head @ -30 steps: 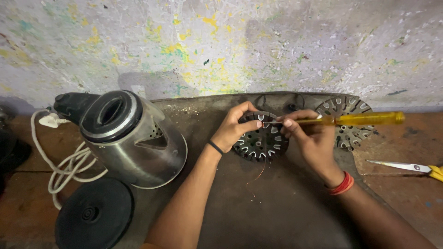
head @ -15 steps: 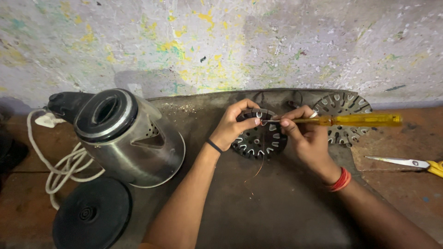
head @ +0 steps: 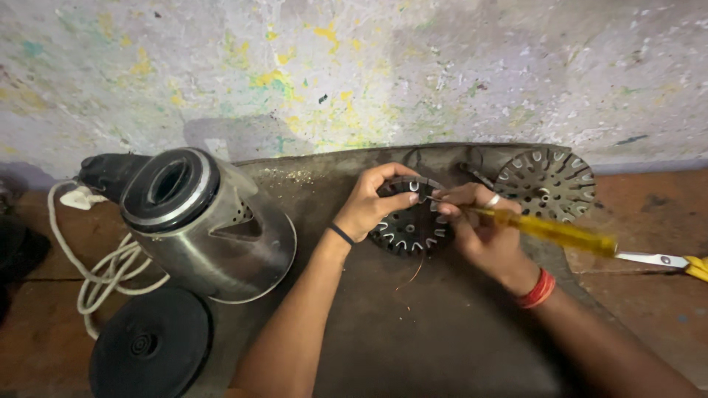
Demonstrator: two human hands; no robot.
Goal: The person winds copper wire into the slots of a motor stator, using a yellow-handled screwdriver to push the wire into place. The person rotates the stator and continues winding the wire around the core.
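My left hand [head: 372, 200] grips the upper rim of a round black slotted metal core [head: 409, 227] that lies on a dark mat [head: 413, 332]. My right hand [head: 479, 228] holds a yellow-handled screwdriver [head: 549, 230], its tip at the slots on the core's top edge, close to my left fingertips. A thin strand of copper wire [head: 413, 276] trails from the core onto the mat. A red band is on my right wrist and a black one on my left.
A second slotted metal disc [head: 544, 183] leans by the wall at right. A steel electric kettle [head: 203, 225] lies tilted at left, with a white cord [head: 88, 269] and a black round base [head: 151, 346]. Scissors with yellow handles [head: 667, 260] lie at the right edge.
The screwdriver handle has tilted downward to the right. Both hands stay on the core, shifted only slightly in view.
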